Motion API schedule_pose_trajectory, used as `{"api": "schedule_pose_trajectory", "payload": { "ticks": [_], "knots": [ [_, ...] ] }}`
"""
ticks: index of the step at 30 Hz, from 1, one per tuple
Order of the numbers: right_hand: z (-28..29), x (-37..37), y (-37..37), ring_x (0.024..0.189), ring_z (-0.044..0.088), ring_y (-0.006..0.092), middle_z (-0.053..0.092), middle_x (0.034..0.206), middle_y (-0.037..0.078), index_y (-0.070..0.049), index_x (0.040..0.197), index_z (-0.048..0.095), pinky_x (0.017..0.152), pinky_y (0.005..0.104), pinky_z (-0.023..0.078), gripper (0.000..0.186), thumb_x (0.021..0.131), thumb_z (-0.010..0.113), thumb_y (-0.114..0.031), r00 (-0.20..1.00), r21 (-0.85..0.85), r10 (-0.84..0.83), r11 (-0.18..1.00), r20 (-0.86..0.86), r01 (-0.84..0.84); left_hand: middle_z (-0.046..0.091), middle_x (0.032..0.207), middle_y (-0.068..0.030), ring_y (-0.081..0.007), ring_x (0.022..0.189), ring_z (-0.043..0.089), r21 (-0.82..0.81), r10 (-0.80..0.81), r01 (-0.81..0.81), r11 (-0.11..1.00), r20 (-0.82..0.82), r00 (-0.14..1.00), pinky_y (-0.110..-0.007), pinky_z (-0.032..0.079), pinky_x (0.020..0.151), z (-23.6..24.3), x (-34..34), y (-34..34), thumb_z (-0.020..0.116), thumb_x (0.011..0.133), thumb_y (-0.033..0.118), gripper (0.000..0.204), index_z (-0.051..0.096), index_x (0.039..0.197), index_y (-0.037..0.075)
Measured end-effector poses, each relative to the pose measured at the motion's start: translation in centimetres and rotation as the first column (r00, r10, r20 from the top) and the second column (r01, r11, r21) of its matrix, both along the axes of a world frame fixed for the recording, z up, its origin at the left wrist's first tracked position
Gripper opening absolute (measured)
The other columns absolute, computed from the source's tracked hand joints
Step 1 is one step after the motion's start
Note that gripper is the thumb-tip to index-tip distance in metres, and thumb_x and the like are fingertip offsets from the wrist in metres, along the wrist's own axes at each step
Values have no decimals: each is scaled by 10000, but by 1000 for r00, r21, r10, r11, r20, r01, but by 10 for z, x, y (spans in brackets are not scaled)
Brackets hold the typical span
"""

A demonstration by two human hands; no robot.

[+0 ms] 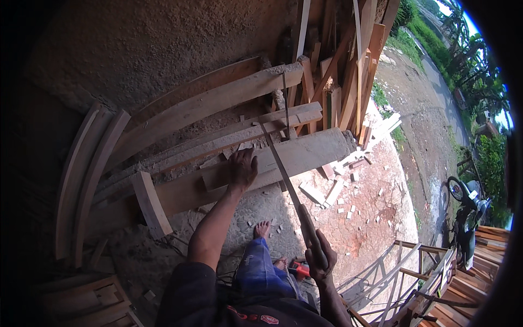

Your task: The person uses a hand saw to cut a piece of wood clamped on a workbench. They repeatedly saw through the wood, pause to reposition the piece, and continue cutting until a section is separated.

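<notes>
My right hand point(321, 253) is closed round the handle of a long saw-like tool point(283, 169). Its narrow blade runs up and away, its far end at a pale narrow beam point(305, 113). My left hand point(244, 166) presses on a short pale board point(272, 158) with its fingers curled round it; whether that board is separate from the one beneath is unclear. This board lies over a longer plank point(180, 196) below the beam. Another long board point(218, 98) spans behind them, and a short upright block point(150, 201) stands at the left.
Curved boards point(81, 180) lean at far left, timber point(354, 65) against the wall point(136, 38). Offcuts point(327, 193) litter the concrete floor point(370, 212) near my bare feet point(262, 229) and a red power tool point(299, 270). A motorbike point(468, 218) and wooden frames point(436, 278) are at right.
</notes>
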State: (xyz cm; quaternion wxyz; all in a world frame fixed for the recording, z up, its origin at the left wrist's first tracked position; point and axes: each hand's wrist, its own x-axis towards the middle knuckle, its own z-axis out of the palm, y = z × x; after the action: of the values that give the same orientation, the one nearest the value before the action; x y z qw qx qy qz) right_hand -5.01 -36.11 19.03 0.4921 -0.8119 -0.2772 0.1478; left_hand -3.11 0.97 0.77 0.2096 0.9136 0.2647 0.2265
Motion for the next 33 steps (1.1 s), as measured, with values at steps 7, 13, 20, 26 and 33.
{"api": "schedule_pose_trajectory", "payload": {
  "ticks": [7, 13, 20, 26, 33],
  "knots": [
    [-30, -1, 0, 1091, 671, 286, 649, 1232, 241, 98, 1345, 520, 929, 359, 513, 602, 879, 688, -245, 1000, 91, -15, 996, -12, 16, 665, 931, -99, -319, 921, 642, 188, 218, -180, 966, -206, 954, -516, 471, 871, 23, 41, -22, 504, 982, 345, 248, 627, 979, 129],
    [-39, -4, -2, 1111, 665, 321, 635, 1240, 263, 95, 1324, 538, 936, 380, 515, 571, 868, 693, -212, 998, 13, -14, 1000, -64, 15, 674, 963, -117, -324, 951, 642, 221, 227, -189, 957, -166, 959, -492, 495, 836, 9, 45, -22, 505, 987, 327, 242, 642, 963, 128],
    [-61, -4, -19, 1099, 672, 322, 642, 1225, 264, 96, 1311, 544, 932, 378, 519, 544, 866, 690, -183, 999, 42, 29, 999, 37, -30, 677, 1058, -78, -304, 1043, 618, 112, 250, -234, 966, -158, 955, -490, 473, 881, 1, 51, -22, 510, 974, 347, 259, 638, 1014, 125],
    [-65, -6, -21, 1101, 672, 314, 650, 1214, 264, 102, 1314, 541, 945, 377, 514, 542, 864, 680, -166, 1000, 72, 10, 997, -29, -8, 649, 1137, -78, -294, 1135, 577, 80, 280, -269, 960, -192, 941, -490, 432, 945, -2, 51, -22, 490, 974, 390, 291, 618, 1056, 142],
    [-72, -7, -21, 1081, 681, 326, 643, 1228, 265, 94, 1314, 546, 919, 373, 529, 538, 861, 683, -163, 999, 89, 10, 996, -31, -7, 648, 1128, -84, -301, 1131, 575, 43, 257, -254, 966, -222, 940, -496, 422, 945, 2, 51, -20, 496, 969, 398, 294, 613, 1049, 140]
  ]
}}
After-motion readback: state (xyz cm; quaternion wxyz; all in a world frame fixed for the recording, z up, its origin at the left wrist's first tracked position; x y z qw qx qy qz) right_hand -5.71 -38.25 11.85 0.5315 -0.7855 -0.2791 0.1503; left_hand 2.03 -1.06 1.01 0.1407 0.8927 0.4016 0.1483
